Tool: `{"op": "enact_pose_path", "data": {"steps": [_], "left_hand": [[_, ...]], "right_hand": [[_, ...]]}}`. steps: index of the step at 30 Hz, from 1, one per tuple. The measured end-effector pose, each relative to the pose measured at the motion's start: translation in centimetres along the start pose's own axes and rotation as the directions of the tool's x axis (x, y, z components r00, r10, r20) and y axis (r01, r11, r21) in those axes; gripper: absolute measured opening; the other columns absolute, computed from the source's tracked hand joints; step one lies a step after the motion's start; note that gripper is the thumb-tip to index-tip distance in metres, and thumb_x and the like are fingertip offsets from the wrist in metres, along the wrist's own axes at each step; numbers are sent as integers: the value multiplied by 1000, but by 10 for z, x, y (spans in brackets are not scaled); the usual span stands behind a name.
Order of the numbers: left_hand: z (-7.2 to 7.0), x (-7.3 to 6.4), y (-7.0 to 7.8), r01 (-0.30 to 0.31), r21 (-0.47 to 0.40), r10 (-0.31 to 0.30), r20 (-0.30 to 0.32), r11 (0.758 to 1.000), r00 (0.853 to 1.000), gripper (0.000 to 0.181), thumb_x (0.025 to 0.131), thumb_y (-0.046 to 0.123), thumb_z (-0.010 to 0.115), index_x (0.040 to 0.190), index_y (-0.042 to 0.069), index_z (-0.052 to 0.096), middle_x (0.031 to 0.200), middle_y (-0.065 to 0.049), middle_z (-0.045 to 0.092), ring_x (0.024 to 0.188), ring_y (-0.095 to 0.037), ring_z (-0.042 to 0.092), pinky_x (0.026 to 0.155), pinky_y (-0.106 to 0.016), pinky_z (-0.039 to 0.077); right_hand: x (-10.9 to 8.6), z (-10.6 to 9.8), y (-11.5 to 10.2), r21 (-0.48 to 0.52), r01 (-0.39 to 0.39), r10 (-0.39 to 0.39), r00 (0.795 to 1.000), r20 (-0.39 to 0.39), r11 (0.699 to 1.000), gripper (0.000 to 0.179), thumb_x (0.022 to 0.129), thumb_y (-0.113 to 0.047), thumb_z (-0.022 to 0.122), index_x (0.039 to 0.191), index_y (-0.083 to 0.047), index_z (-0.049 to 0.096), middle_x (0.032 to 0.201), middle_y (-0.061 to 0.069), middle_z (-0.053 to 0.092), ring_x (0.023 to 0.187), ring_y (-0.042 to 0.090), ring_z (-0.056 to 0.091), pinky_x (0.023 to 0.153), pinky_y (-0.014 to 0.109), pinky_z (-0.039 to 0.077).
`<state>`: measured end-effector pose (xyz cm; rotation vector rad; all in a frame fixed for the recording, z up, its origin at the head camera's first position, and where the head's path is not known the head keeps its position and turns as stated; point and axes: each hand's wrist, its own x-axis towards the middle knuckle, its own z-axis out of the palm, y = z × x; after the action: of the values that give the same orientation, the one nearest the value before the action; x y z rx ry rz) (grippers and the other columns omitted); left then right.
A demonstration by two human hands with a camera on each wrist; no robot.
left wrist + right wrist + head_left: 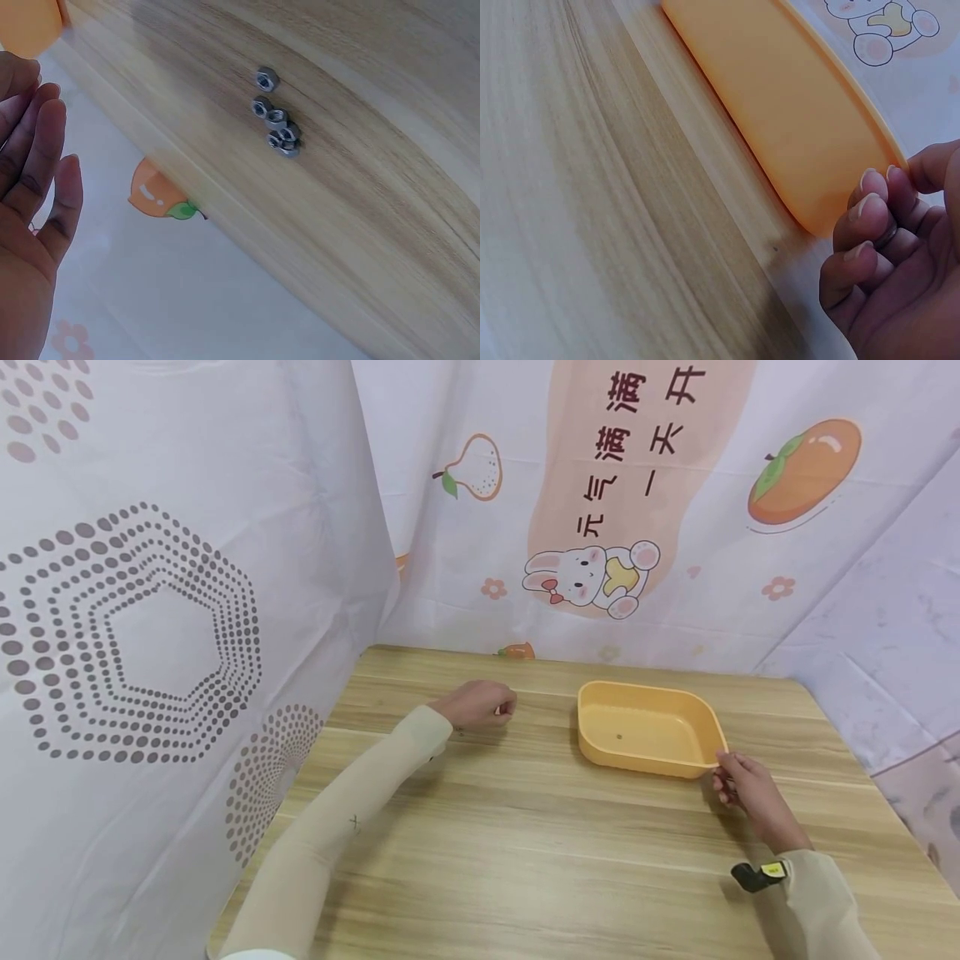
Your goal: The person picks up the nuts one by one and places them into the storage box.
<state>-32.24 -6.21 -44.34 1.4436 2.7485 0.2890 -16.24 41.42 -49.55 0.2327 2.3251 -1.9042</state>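
My right hand [752, 789] pinches the near right corner of a yellow plastic tray [648, 763] by its rim. In the right wrist view the thumb and index finger meet at the rim, while the other fingers curl below it. A small dark spot shows on the tray's floor, too small to identify. My left hand [480, 702] hovers over the table left of the tray; in the left wrist view its fingers are loosely bent with nothing visible between them. Several metal hex nuts [276, 118] lie clustered on the wood near that hand, mostly hidden by the left arm in the head view.
The wooden table [525, 868] ends at the back against a printed white cloth [450, 568]. Another patterned cloth [165, 635] hangs along the left side. A black strap with a yellow label [772, 870] sits at the right wrist.
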Motion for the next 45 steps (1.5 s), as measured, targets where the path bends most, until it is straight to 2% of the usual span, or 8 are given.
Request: {"op": "enact_pose_path", "data": {"steps": [15,22,26,36,45], "left_hand": [[0,11,5,-20,-10,20,3,1000,1000,13,98,11,63,88,18,66,87,9,64,79,-7,59,71,-21,49],[2,18,6,-50,13,50,3,999,999,12,97,12,65,88,18,67,85,9,65,77,-5,56,71,-21,48],[0,21,10,-67,4,67,1,998,998,11,96,11,66,87,17,67,84,8,65,76,-6,57,71,-22,48],[2,27,15,-60,19,60,4,998,998,11,97,13,65,88,19,67,86,10,64,78,-4,57,71,-20,48],[4,36,21,-60,12,60,23,998,998,9,98,16,65,90,18,68,86,10,64,77,-4,57,70,-20,48]], "right_hand": [[1,-1,0,14,-8,9,1000,-3,1000,42,110,-40,45,95,-2,54,75,-3,59,61,10,53,55,26,47],[-2,1,-1,-18,11,-11,1000,-2,1000,46,110,-43,43,96,0,54,75,-3,58,61,10,53,56,26,47],[-3,2,-2,-3,23,-23,1000,-2,1000,45,110,-41,44,95,0,55,74,-2,58,61,10,53,55,26,47],[-3,2,-2,-15,21,-21,1000,-6,1000,46,110,-42,43,96,0,54,75,-3,58,61,10,53,55,26,47],[-1,1,1,16,25,-24,1000,-7,1000,43,110,-40,45,96,0,55,75,-2,58,61,9,53,55,25,47]]}}
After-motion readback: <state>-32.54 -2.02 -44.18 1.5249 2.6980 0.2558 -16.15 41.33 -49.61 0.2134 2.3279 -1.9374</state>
